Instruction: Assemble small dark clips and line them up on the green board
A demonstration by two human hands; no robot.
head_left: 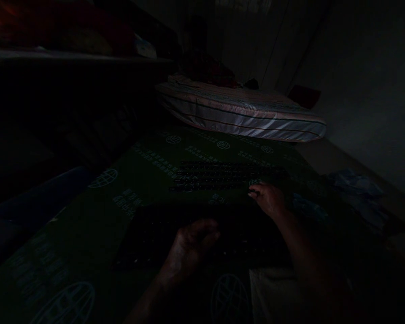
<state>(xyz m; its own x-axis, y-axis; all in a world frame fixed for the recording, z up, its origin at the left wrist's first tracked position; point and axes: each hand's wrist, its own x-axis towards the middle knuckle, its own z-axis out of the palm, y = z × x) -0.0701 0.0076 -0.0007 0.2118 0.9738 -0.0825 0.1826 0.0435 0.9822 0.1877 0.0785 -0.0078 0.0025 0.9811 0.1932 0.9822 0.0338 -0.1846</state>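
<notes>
A black keyboard [148, 238] lies lengthwise in front of me; darkness hides most of its surface. My left hand [197, 234] is over its middle, fingers curled toward the thumb, and whatever they may hold is hidden. Beyond the keyboard, small dark pieces that look like keycaps [216, 173] lie in several long rows. My right hand [268, 198] is at the right end of the nearest row. Its thumb and fingertips are pinched on a small dark piece, seemingly a keycap [254, 192].
Green sheeting [111, 220] printed with globes and lettering covers the surface. A striped mattress [243, 114] lies at the back. At the front is a pale flat item [270, 292]. Crumpled cloth [354, 184] lies to the right, and a shelf edge [70, 55] juts in upper left.
</notes>
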